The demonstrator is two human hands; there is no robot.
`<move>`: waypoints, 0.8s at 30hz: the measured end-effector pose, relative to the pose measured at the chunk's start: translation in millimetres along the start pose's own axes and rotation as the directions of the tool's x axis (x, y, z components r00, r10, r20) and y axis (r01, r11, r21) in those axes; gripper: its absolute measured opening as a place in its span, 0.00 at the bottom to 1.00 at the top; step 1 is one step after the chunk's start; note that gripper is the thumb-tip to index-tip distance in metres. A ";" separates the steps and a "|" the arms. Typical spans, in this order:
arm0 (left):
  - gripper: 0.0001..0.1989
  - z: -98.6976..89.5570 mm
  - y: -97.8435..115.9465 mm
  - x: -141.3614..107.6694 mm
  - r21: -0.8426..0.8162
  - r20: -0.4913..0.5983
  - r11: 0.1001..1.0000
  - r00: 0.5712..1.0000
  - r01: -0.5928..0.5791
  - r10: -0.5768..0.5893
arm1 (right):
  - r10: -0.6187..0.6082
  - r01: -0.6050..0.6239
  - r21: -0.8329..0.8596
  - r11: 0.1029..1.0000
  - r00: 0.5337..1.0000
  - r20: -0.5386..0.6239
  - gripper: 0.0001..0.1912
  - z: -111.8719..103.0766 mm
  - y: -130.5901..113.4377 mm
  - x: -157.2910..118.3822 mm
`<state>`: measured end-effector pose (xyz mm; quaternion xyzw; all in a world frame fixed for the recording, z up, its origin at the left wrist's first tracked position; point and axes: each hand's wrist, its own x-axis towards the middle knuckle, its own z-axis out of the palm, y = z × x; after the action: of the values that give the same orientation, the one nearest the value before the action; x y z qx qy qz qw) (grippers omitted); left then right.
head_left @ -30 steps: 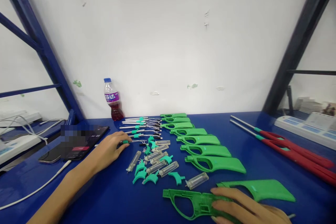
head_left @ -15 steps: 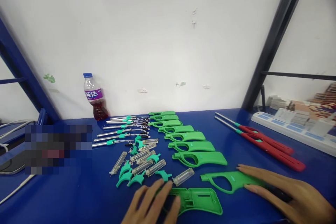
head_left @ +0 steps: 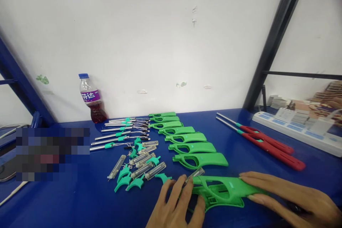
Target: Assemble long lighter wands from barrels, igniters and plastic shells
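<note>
My right hand (head_left: 296, 196) pinches the handle end of a green lighter casing half (head_left: 235, 186), smooth outer side up. Beneath its near edge shows a second green casing half (head_left: 227, 203), open inner side up, partly covered. My left hand (head_left: 177, 205) has its fingers curled over the nozzle end of that lower half, pressing it at the table. Just beyond my left fingertips lie a clear fuel tank (head_left: 198, 174) and a teal trigger (head_left: 163, 177). Whether the two halves touch, I cannot tell.
Several green casings (head_left: 200, 159) line up beyond my hands. Left of them lie clear tanks (head_left: 156, 170), teal triggers (head_left: 135, 182) and metal tubes with wires (head_left: 101, 147). Two red lighters (head_left: 272, 149), a white power strip (head_left: 294, 131) and a drink bottle (head_left: 92, 99) stand farther off.
My right hand has brought its casing half left, over the lower one. My left hand and the lower half have shifted right; the whole view has swung slightly.
</note>
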<state>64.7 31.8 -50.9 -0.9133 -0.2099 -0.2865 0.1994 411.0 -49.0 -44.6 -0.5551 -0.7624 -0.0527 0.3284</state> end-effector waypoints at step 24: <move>0.17 -55.4 -37.9 -22.8 0.150 0.001 0.975 0.986 0.164 -0.166 | 0.068 -0.071 0.027 0.997 0.993 0.095 0.18 7.9 -44.5 36.4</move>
<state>4.5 30.3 -13.7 -0.8772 -0.3073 -0.2793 0.2411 362.2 -32.8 -17.7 -0.5782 -0.7579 -0.0035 0.3022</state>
